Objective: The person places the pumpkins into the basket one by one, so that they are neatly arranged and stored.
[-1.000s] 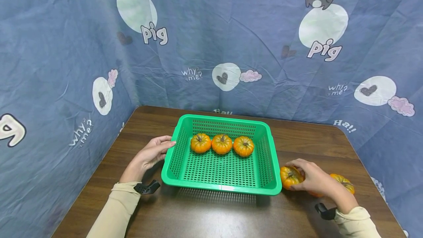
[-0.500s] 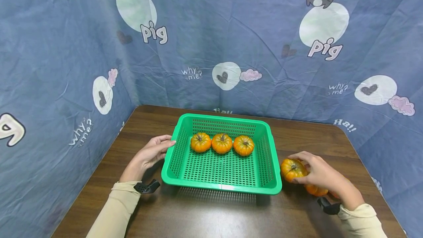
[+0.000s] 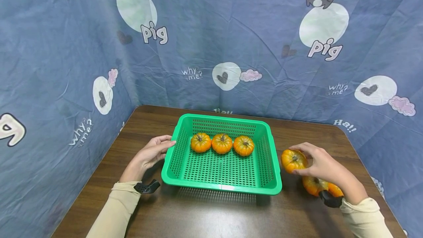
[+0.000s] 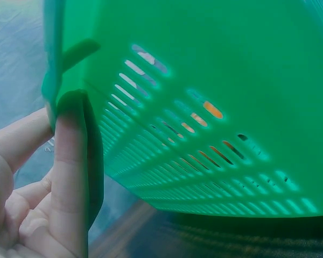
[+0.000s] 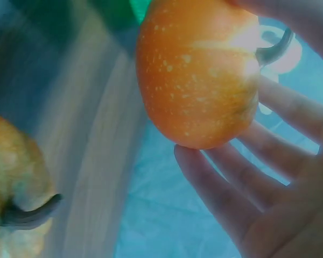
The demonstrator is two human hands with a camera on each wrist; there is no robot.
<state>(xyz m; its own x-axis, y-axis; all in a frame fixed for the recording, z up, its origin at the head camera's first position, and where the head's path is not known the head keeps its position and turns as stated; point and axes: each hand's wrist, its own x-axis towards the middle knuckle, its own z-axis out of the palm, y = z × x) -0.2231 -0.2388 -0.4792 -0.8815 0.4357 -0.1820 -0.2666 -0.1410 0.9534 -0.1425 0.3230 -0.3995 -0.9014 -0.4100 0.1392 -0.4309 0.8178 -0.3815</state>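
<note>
With thumb and fingers my right hand (image 3: 315, 162) holds a small orange pumpkin (image 3: 294, 161) by its sides, just right of the green basket (image 3: 221, 187). In the right wrist view this pumpkin (image 5: 199, 75) shows its curved stem towards the palm, and table shows beneath it. My left hand (image 3: 153, 153) pinches the basket's left rim; in the left wrist view the thumb and fingers (image 4: 70, 177) sit on either side of that rim. Inside the basket, three pumpkins (image 3: 221, 144) stand in a row along the back.
Below my right hand, another pumpkin (image 3: 314, 185) and one more pumpkin (image 3: 335, 190) lie on the brown wooden table (image 3: 211, 216), partly covered by the wrist and its black camera mount. A blue printed cloth (image 3: 185, 47) hangs behind and beside the table.
My right hand has lifted the pumpkin up and slightly away from the front, uncovering more of the pumpkin below it. The left hand and basket have stayed in place.
</note>
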